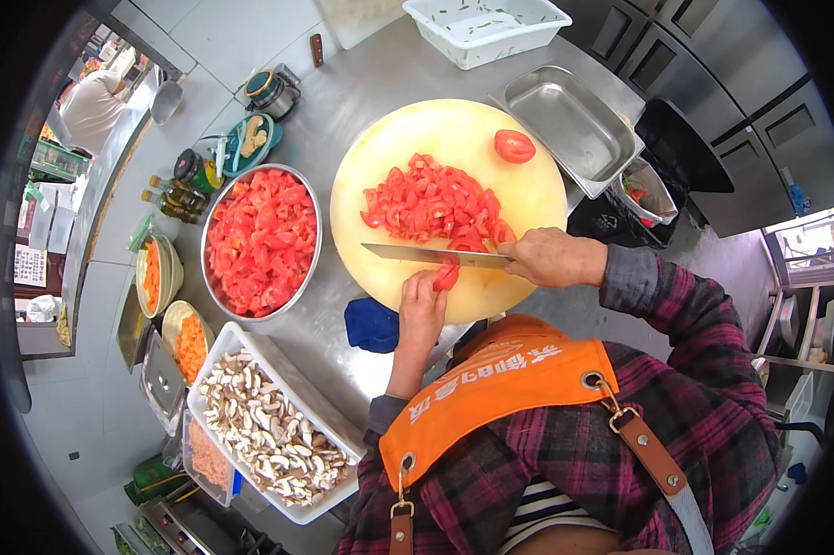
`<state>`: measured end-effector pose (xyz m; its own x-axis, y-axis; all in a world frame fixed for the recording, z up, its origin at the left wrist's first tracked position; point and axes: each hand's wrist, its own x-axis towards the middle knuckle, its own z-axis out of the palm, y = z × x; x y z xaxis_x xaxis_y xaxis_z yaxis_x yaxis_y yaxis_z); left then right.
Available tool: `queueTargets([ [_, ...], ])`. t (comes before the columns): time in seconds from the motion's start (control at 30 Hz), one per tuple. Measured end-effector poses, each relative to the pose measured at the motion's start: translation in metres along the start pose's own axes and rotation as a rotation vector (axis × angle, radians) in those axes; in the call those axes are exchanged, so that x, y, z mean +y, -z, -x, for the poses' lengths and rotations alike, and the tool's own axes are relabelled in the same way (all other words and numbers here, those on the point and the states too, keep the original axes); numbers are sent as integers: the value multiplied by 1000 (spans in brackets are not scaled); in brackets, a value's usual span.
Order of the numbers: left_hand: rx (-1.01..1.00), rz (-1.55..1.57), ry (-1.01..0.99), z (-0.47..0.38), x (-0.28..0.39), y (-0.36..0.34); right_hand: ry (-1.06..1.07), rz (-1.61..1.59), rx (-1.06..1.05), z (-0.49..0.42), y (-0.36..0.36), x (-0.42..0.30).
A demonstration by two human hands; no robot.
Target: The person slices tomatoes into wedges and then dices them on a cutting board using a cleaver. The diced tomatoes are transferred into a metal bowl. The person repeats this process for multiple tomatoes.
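On the round yellowish cutting board [361,180] lies a heap of chopped tomato [430,198]. My right hand [555,257] grips the handle of a kitchen knife [424,254], its blade pointing left across the board. With the fingers of my left hand [420,298] I hold a tomato piece [446,277] against the near side of the blade. Larger tomato pieces lie just beyond the blade, near my right hand. A tomato half [514,146] rests alone at the board's far right. The steel bowl [317,229] left of the board is full of cut tomato [261,239].
A white tub [212,406] of sliced mushrooms stands front left, near bowls of diced carrot [190,347]. A blue cloth [372,325] touches the board. Behind are an empty steel pan [569,121] and white basin [486,45]. A lined bin [646,191] stands right; a person [92,111] is beyond the opening.
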<state>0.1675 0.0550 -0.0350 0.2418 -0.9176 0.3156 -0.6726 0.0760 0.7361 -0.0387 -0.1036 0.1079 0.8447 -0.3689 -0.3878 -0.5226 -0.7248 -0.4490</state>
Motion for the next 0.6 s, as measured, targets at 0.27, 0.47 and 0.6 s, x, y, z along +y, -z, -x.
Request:
queueTargets([
  [0.27,91,-63,-101,1,1,-6,-67,-74,18,-42,-41,-12],
  [0.47,126,-120,-89,4,2,-7,37,-22,20,-22,-5,-12],
  [0.6,122,-112,-120,4,-2,-11,-8,-114,-80,-31,-18,-9],
])
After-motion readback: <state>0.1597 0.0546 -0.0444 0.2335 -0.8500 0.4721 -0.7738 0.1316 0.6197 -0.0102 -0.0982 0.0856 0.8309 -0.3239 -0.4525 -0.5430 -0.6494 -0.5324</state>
